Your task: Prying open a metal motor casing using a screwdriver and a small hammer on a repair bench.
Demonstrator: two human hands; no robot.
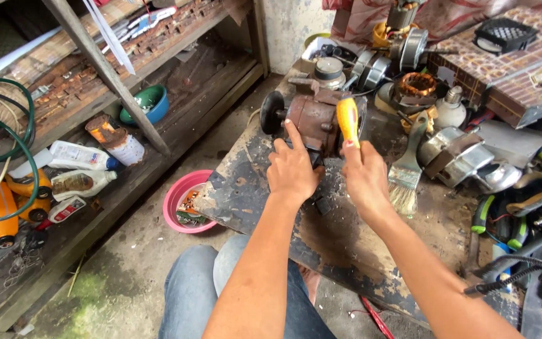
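A rusty brown electric motor (313, 119) with a black pulley on its left end lies on a worn workbench (246, 188). My left hand (292, 168) rests against the motor's near side, with its index finger stretched up along the housing. My right hand (364, 176) grips a screwdriver with a yellow handle (347, 120), held upright against the motor's right end. The screwdriver's blade is hidden behind my hand and the motor.
A paintbrush (407, 164) lies right of my right hand. Motor parts, a copper winding (417, 84) and metal housings crowd the bench's far side; pliers and cables lie at the right. A pink bowl (186, 201) sits on the floor; bottles and a blue-green bowl (147, 103) fill the left shelves.
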